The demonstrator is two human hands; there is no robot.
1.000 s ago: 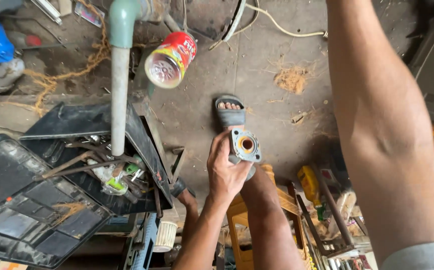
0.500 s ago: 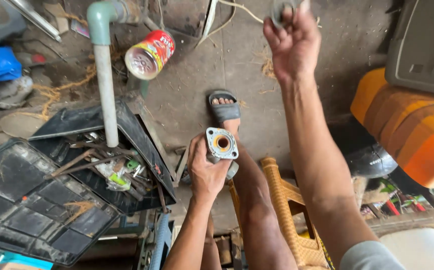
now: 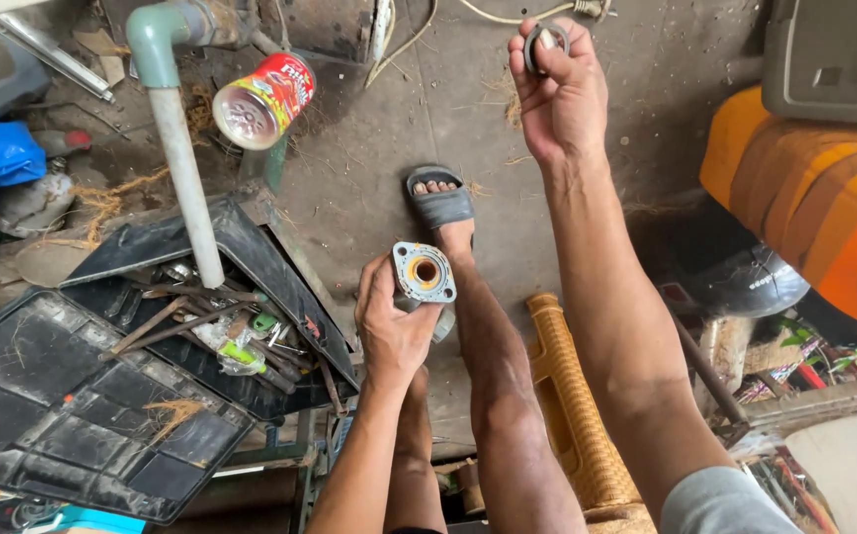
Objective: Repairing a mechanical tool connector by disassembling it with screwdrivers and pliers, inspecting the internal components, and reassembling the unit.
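Metal flanged fitting (image 3: 425,273) gripped in left hand (image 3: 392,326); right hand (image 3: 559,91) fingers pinch dark ring (image 3: 545,44).

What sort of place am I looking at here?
Probably a cluttered home repair yard or workshop: an open black toolbox full of tools on a dusty concrete floor, a pipe, and a flanged metal fitting in the left hand.

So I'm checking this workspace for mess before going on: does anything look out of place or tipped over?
Yes. A red can lies on its side on the concrete floor beside the pale pipe. Dry straw is scattered about, some on the open black toolbox, whose tools lie jumbled.
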